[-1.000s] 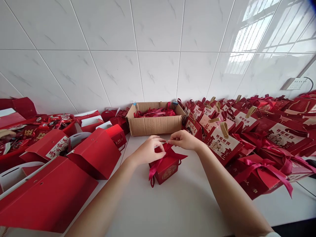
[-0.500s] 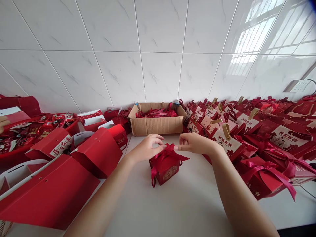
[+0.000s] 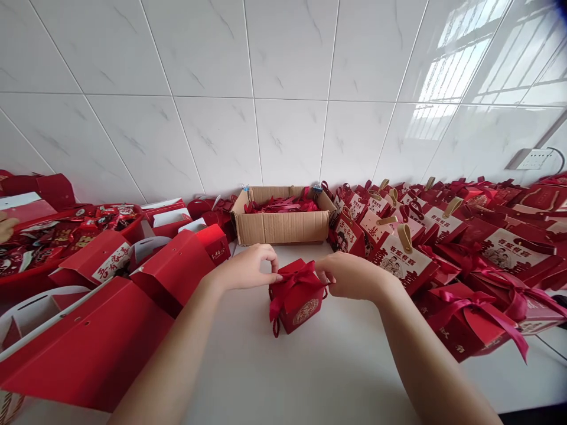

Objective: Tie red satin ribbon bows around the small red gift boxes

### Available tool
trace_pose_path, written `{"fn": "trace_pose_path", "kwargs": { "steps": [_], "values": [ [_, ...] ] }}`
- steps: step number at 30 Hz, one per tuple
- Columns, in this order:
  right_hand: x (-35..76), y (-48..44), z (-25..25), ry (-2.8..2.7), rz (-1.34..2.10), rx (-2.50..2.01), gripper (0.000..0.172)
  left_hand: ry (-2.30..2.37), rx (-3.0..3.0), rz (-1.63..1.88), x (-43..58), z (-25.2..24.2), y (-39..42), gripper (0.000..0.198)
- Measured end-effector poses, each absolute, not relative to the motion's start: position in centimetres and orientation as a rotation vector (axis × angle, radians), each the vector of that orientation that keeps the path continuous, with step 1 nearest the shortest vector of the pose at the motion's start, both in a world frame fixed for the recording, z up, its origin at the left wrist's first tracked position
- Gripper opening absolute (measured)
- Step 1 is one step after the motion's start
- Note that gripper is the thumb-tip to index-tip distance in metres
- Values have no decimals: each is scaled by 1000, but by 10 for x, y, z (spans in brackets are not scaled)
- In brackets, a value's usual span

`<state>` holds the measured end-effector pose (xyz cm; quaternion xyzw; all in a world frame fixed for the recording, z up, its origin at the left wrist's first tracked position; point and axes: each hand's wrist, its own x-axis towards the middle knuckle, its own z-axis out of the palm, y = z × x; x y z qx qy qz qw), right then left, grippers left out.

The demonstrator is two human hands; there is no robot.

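A small red gift box [image 3: 303,310] with a gold emblem sits upright on the white table. Across its top lies a dark red satin ribbon [image 3: 297,278] tied in a bow, one tail hanging down the front left. Thumb and fingers of my left hand [image 3: 248,268] pinch the bow's left side at the box's upper left edge. On the other side my right hand [image 3: 354,275] pinches the ribbon's right end, its fingers curled and partly hidden. Twisted cord loops [image 3: 276,326] hang at the box's sides.
Behind the box stands a cardboard box [image 3: 283,227] of red ribbons. Open red boxes [image 3: 175,271] and a red tub of wrapped sweets [image 3: 66,239] line the left. Many finished gift boxes [image 3: 401,260] crowd the right. Another person's hand [image 3: 6,227] shows at the far left edge.
My hands have moved apart and slightly down, drawing the bow out wider and flatter across the box top. The red box has stayed in place.
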<state>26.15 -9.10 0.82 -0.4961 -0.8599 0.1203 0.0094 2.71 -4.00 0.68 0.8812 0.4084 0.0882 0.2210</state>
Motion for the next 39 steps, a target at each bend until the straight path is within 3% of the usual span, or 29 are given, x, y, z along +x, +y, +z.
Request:
{"fn": "trace_pose_path", "kwargs": {
  "steps": [4, 8, 12, 17, 21, 25, 39],
  "values": [
    [253, -98, 12, -2777, 262, -1707, 21, 1170, 2418, 349, 28, 8, -40, 25],
    [247, -102, 14, -2864, 455, -1807, 9, 1194, 2409, 357, 29, 7, -42, 23],
    [251, -111, 22, -2804, 561, -1643, 19, 1116, 2380, 380, 32, 6, -43, 26],
    [237, -118, 24, -2616, 337, -1188, 7, 1046, 2330, 385, 36, 2, -42, 24],
    [204, -118, 0, -2703, 10, -1110, 19, 1039, 2326, 378, 38, -1, -40, 18],
    [180, -119, -21, -2786, -186, -1177, 17, 1015, 2314, 393, 40, -3, -39, 21],
    [233, -127, 22, -2780, 323, -1490, 18, 932, 2374, 358, 46, -10, -38, 22]
  ]
}}
